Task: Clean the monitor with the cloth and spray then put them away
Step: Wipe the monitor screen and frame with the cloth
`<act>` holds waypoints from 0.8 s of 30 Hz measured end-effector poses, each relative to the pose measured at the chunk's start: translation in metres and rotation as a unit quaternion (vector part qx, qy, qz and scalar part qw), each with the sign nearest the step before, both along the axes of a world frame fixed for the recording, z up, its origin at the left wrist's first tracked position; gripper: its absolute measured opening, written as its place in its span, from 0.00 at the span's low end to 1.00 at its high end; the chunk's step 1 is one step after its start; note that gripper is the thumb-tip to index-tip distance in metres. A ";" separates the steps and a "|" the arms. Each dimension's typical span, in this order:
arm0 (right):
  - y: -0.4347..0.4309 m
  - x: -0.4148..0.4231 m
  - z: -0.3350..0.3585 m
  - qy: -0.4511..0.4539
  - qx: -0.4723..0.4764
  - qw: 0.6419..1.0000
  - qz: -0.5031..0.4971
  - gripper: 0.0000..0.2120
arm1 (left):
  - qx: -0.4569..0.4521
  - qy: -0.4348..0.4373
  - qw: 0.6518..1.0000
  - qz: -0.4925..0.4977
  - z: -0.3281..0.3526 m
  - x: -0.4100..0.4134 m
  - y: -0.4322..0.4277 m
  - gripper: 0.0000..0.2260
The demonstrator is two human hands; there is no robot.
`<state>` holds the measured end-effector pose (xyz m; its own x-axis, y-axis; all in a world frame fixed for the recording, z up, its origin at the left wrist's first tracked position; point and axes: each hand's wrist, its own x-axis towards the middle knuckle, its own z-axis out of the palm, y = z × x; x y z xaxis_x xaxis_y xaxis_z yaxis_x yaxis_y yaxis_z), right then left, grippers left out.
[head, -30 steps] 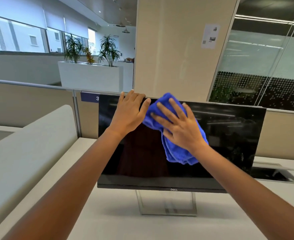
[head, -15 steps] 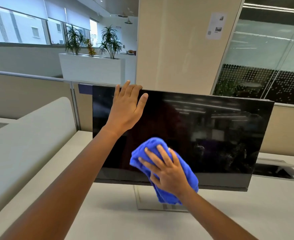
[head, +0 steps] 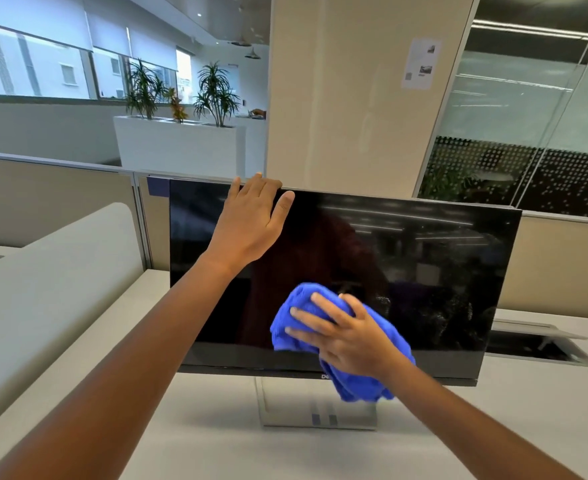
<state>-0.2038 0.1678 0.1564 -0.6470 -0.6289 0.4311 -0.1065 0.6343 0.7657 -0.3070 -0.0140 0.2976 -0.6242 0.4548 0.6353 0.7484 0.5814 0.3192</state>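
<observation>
A black monitor [head: 424, 258] stands on a silver base on the white desk, its screen dark and reflective. My left hand [head: 251, 220] lies flat against the screen's upper left, fingers hooked over the top edge. My right hand [head: 348, 337] presses a bunched blue cloth [head: 358, 382] against the lower middle of the screen; the cloth hangs down over the bottom bezel. No spray bottle is in view.
The white desk [head: 216, 445] spreads below the monitor. An open cable hatch [head: 541, 344] sits in the desk at the right. Beige partitions [head: 50, 199] stand behind and to the left. A wide pillar [head: 348, 91] rises behind the monitor.
My right hand swept the cloth from the top of the screen down to the bottom, then slightly rightward. My left hand stayed on the top edge.
</observation>
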 end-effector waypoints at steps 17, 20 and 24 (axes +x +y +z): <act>0.002 -0.027 0.051 0.160 -0.296 0.942 -0.014 0.25 | 0.040 0.028 0.999 -0.006 -0.006 0.008 0.028 0.16; -0.007 -0.015 0.002 0.100 -0.244 0.965 -0.014 0.27 | 0.047 0.031 0.998 -0.008 -0.008 0.007 0.028 0.18; -0.011 0.009 -0.061 -0.023 -0.142 0.989 -0.027 0.29 | 0.044 0.037 0.998 -0.010 -0.010 0.008 0.026 0.20</act>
